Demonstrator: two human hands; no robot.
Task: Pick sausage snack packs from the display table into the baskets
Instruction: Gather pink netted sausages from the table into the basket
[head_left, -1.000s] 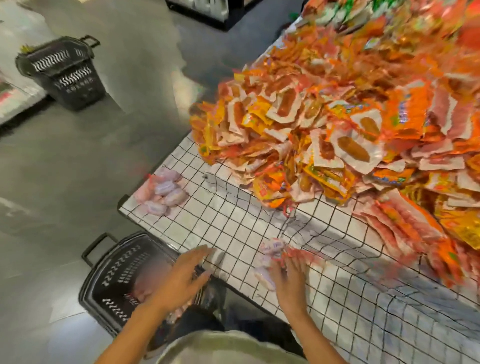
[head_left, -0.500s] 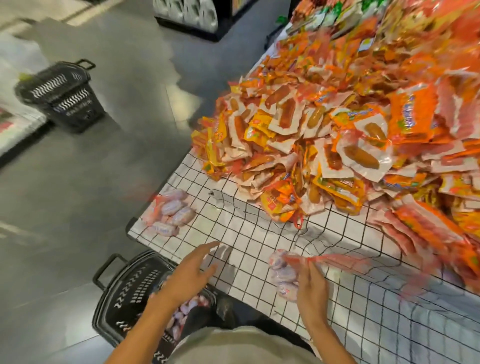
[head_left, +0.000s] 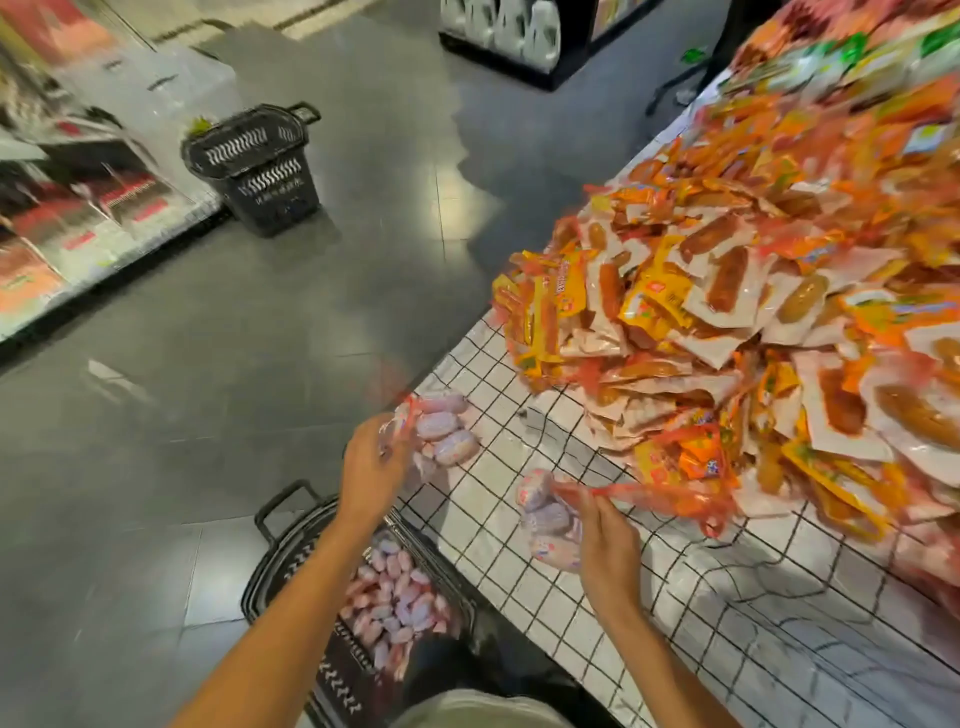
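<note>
1. While the left hand (head_left: 370, 467) curls its fingers on a net pack of pale sausages (head_left: 441, 434) at the bench's (head_left: 545, 597) near-left corner, the right hand (head_left: 605, 545) pinches the red netting of a second pack (head_left: 545, 525) lying on the grid cloth.
2. The bench edge runs diagonally; the near basket (head_left: 291, 561), partly filled with packs, stands on the floor just below it, between the arms. Bare cloth separates both packs from the orange snack heap (head_left: 727, 322). A far basket (head_left: 260, 166) stands well apart.
3. Half a second ago the left hand was open at the edge, not touching the corner pack.
</note>
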